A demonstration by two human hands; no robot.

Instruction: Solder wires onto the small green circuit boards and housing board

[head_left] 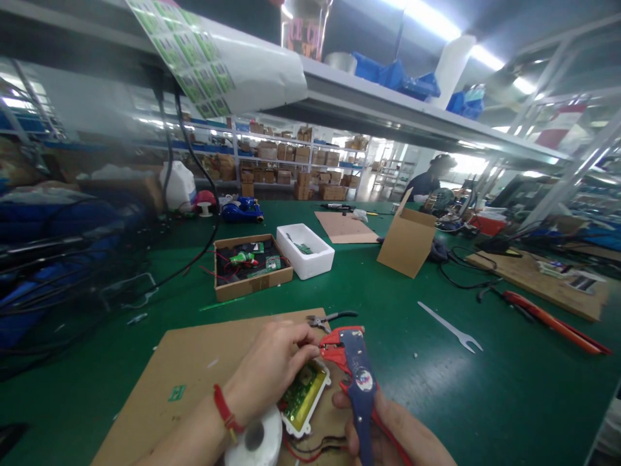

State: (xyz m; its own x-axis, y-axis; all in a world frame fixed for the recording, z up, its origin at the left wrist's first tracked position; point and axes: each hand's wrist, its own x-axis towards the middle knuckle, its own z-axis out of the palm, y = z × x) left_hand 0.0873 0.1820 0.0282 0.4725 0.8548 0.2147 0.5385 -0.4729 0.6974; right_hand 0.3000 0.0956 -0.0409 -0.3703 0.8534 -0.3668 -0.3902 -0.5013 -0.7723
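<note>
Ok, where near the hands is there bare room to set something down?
Bare green mat lies right of the wire stripper, up to the white plastic fork, and beyond the cardboard sheet. Crowded around the left hand and right hand, where the circuit box, tape roll and pliers sit.

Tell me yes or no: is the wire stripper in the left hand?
No, the red-and-blue wire stripper is gripped by the right hand, not the left hand.

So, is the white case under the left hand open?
Yes, open: its green circuit board shows uncovered in the white case.
</note>
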